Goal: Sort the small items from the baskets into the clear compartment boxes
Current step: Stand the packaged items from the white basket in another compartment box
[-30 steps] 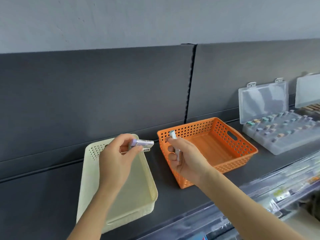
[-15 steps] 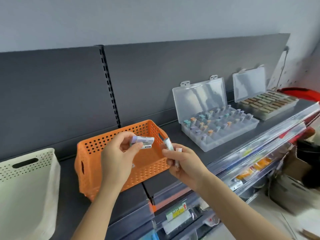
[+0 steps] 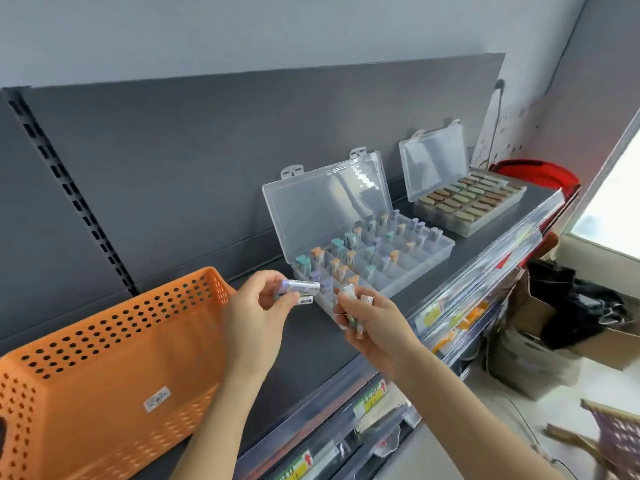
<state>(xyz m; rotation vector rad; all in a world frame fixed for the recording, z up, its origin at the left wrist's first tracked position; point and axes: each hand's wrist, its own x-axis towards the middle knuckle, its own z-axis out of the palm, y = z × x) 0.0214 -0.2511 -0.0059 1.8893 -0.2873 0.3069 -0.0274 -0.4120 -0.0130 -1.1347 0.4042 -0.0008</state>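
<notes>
Carrying tubes to the box (image 3: 420,268), open at one o'clock; basket (image 3: 104,358) at eight. Left hand (image 3: 256,306) pinches a purple-capped tube (image 3: 301,287), right hand (image 3: 372,329) clutches several tubes (image 3: 349,293). Next, probably: drop each into a free compartment.

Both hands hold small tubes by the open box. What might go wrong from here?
The right hand grips several small tubes at once; one may slip while another is placed. The nearer clear box has many filled compartments, so the purple-capped tube in the left hand could land in a wrong one.
</notes>
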